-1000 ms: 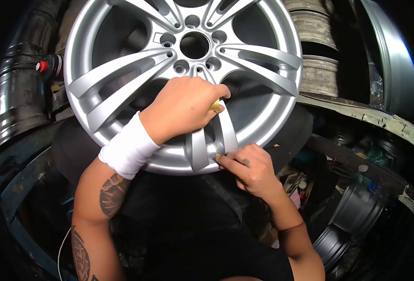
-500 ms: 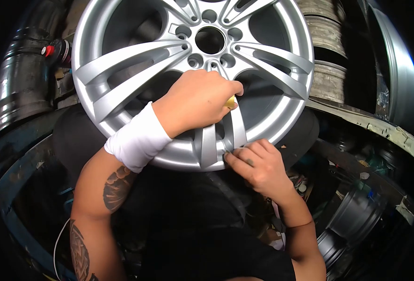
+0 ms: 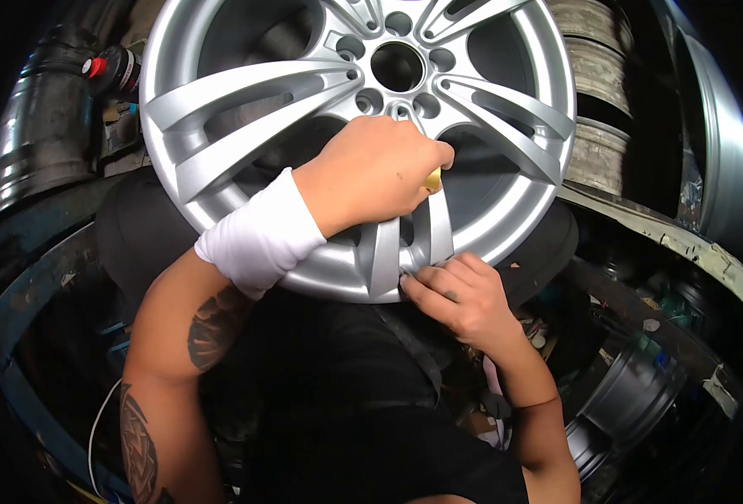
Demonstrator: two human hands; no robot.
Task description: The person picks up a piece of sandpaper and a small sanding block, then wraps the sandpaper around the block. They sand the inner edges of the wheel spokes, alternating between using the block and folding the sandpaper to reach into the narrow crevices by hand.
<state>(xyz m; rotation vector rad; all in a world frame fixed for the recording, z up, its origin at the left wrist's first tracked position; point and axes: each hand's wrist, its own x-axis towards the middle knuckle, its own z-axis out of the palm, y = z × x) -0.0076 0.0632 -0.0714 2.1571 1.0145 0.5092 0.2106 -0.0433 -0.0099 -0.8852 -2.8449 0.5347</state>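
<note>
Head view, and the silver alloy wheel (image 3: 220, 143) stands face-on, directly under both hands, its lower edge resting on a dark rounded pad (image 3: 128, 227). This looks like a heavy, rigid casting with a smooth painted face, slick to the touch and easy to scratch. The best hold is likely the outer lip or a spoke, not the flat face. The left hand (image 3: 371, 172), above a white wrist wrap (image 3: 258, 233), is closed into a fist over the spokes just below the hub, gripping a small yellow piece (image 3: 433, 180) that peeks out by the thumb. Just beneath it, the right hand (image 3: 459, 298) is half curled, fingertips (image 3: 413, 281) pressed to the foot of the spoke at the lip; I cannot tell whether they pinch anything. Beyond the right hand lie darker rims (image 3: 632, 395).
</note>
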